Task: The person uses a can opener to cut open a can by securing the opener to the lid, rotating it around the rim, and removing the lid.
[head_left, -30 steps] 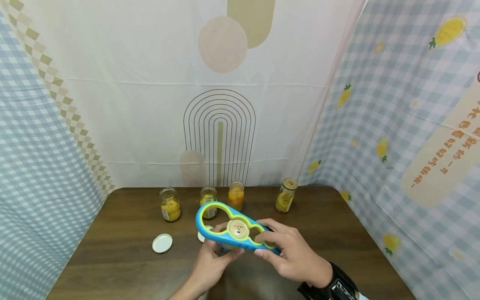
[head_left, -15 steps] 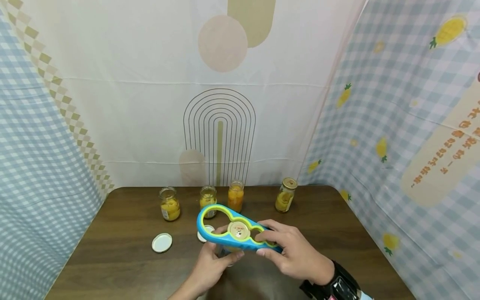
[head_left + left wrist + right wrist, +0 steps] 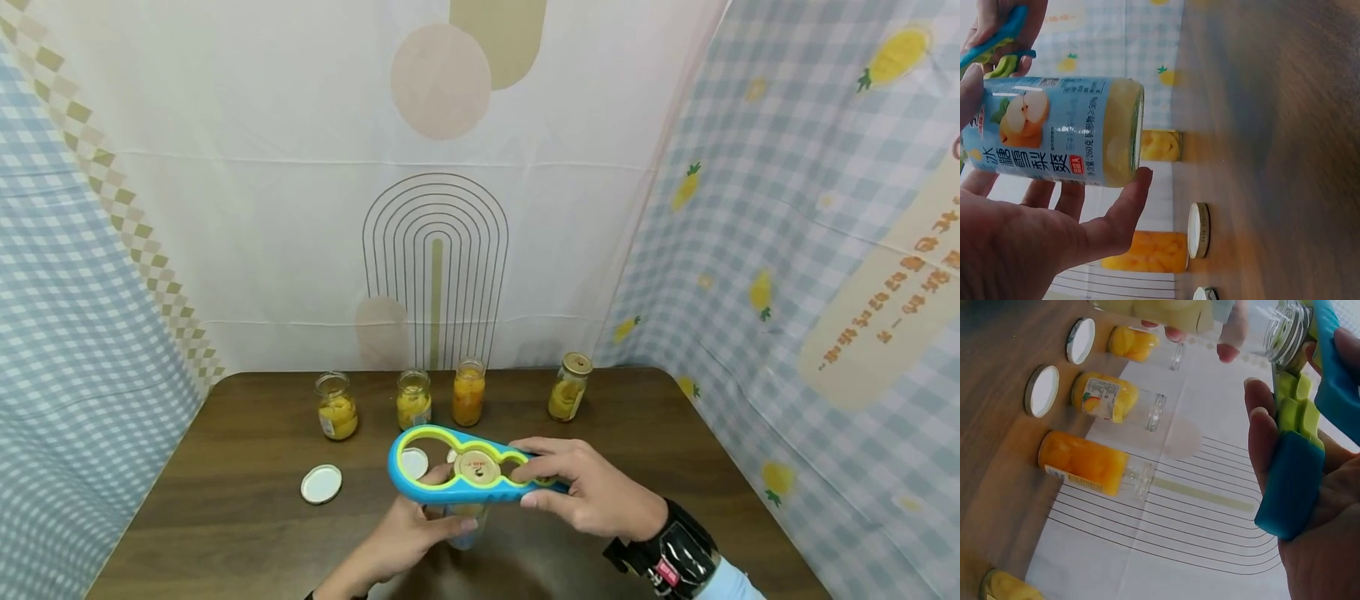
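Note:
My left hand point(image 3: 401, 537) grips a glass jar point(image 3: 1047, 131) with a blue label picturing pears; pale fruit shows near its base. The jar is raised off the tabletop. Over its gold lid point(image 3: 477, 468) sits a blue and yellow-green jar opener point(image 3: 450, 495), with the lid in the middle ring. At the opener's narrow right end, my right hand point(image 3: 592, 492) holds it, fingers over the top and thumb on the near side. The right wrist view shows the jar's threaded glass neck point(image 3: 1288, 331) beside the opener; the lid is mostly hidden there.
Three uncapped fruit jars stand at the back: left point(image 3: 337, 417), middle point(image 3: 414, 408) and orange point(image 3: 468, 400). A capped jar point(image 3: 567, 398) stands right of them. Loose lids point(image 3: 321, 484) lie on the brown table point(image 3: 225, 517). Cloth curtains point(image 3: 285, 250) surround it.
The opener has turned, its wide left end coming nearer me and its right end moving slightly away. More of the jar's lower part now shows below it. Both hands keep their hold.

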`<state>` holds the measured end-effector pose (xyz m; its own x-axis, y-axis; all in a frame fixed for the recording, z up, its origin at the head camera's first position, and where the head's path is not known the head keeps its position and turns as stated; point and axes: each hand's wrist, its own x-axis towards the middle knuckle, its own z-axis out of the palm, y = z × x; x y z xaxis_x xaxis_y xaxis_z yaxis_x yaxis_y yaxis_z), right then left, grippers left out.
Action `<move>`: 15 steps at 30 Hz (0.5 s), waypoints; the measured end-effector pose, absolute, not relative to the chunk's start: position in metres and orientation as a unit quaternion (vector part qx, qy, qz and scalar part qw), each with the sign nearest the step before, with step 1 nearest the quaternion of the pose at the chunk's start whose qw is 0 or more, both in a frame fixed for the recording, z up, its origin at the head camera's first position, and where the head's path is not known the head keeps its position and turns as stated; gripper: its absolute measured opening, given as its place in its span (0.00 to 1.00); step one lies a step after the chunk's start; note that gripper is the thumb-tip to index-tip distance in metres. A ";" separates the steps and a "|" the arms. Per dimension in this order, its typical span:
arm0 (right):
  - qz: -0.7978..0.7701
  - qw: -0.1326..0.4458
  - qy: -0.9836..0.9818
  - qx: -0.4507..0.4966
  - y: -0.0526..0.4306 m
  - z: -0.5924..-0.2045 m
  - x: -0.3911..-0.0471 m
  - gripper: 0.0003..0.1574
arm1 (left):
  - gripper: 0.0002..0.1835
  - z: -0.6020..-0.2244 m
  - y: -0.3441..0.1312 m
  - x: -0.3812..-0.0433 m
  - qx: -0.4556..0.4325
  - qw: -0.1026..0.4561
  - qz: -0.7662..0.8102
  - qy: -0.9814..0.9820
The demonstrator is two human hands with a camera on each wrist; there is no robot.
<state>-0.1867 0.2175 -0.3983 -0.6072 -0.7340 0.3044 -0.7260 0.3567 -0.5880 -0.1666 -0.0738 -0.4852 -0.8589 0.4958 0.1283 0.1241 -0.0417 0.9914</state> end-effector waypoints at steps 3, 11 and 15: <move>-0.360 0.008 0.822 -0.442 0.218 -0.399 -0.187 0.12 | 0.33 -0.486 -0.076 -0.168 0.246 0.139 0.680 0.677; -0.360 -0.006 0.824 -0.437 0.216 -0.400 -0.183 0.12 | 0.35 -0.481 -0.078 -0.166 0.216 0.156 0.680 0.683; -0.355 -0.034 0.833 -0.422 0.217 -0.401 -0.182 0.13 | 0.34 -0.481 -0.078 -0.166 0.205 0.163 0.690 0.675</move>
<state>-0.1820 0.2169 -0.4011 -0.6416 -0.6790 0.3567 -0.7277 0.3917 -0.5631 -0.1665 -0.0778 -0.4812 -0.8629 0.5014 0.0635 0.0531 -0.0351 0.9980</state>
